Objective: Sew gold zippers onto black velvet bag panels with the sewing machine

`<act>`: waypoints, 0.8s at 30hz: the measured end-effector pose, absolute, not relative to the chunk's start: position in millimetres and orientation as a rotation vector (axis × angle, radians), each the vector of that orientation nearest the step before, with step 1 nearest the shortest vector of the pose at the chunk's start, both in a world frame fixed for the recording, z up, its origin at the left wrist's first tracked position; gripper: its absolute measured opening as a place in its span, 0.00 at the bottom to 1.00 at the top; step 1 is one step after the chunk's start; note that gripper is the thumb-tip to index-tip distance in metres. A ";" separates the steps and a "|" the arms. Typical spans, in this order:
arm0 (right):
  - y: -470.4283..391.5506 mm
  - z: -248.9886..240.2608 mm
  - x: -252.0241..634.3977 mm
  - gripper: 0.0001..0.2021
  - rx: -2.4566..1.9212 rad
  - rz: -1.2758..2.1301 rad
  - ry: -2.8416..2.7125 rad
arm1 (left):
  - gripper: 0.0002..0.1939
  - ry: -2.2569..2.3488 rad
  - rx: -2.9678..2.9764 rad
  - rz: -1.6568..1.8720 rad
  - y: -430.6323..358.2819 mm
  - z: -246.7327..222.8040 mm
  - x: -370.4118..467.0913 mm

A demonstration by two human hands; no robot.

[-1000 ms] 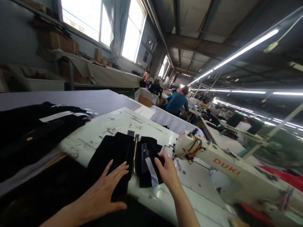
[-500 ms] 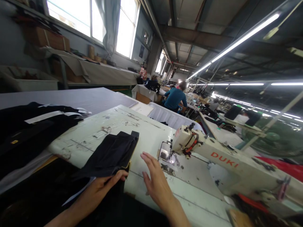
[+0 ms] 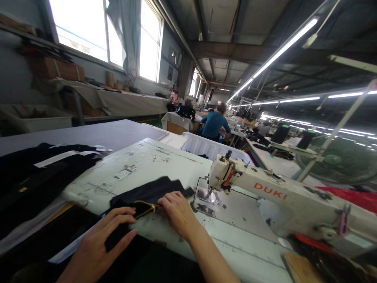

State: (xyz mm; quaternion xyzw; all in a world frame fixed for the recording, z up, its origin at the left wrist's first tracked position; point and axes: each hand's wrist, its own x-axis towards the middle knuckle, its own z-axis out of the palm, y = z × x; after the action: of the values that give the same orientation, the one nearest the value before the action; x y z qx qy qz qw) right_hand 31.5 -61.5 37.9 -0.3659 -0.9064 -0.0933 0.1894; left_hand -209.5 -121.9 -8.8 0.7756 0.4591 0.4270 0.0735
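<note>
A black fabric piece (image 3: 159, 188) lies on the pale green sewing table, with a gold zipper (image 3: 144, 203) along its near edge. The zipper's slider and pull show, and its teeth part to the left of them. My right hand (image 3: 179, 214) is closed on the zippered edge just right of the slider; its fingertips are partly hidden. Beside the zipper's left end, my left hand (image 3: 108, 236) is open, thumb apart from the fingers, fingertips close to the cloth. Right of the cloth stands the sewing machine head (image 3: 224, 173), its needle and presser foot over a metal plate.
Black garments (image 3: 44, 184) with white strips are heaped at the left. A white plastic bin (image 3: 203, 143) stands behind the sewing table (image 3: 141, 157). Further back, a person in a teal top (image 3: 215, 125) bends over a bench. Pink-handled snippers (image 3: 344, 222) rest on the machine.
My right hand, open and apart before, has moved left and closed on the zippered edge. My left hand has let go and spread its fingers. The fabric has turned, its far end swinging right.
</note>
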 end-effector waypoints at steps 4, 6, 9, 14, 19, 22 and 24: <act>-142.0 57.6 52.1 0.06 -1.230 -0.383 -2.308 | 0.17 1.442 2.530 1.568 -138.2 7.2 -190.8; -171.6 60.9 60.5 0.13 -1.279 -0.491 -2.219 | 0.15 1.356 2.601 1.602 -144.7 17.1 -170.2; -197.5 59.9 70.7 0.19 -1.310 -0.605 -2.156 | 0.14 1.242 2.618 1.504 -151.6 23.4 -137.9; -217.6 55.7 90.7 0.19 -1.342 -0.661 -2.206 | 0.05 0.971 2.606 1.353 -165.6 15.3 -99.6; -229.3 44.3 102.7 0.17 -1.332 -0.688 -2.107 | 0.03 0.917 2.480 1.460 -178.6 17.2 -76.6; -232.3 36.3 104.6 0.16 -1.315 -0.718 -2.044 | 0.05 0.929 2.409 1.527 -182.4 23.0 -68.3; -234.1 32.1 106.1 0.16 -1.332 -0.713 -2.014 | 0.05 0.928 2.388 1.542 -183.4 25.7 -65.9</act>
State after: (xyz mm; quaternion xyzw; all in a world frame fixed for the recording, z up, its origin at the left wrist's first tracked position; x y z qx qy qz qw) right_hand 106.1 -234.1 32.1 -0.5035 -0.7614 -0.2697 0.3066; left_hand -65.9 -183.4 25.7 0.7963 0.3094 0.5143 0.0755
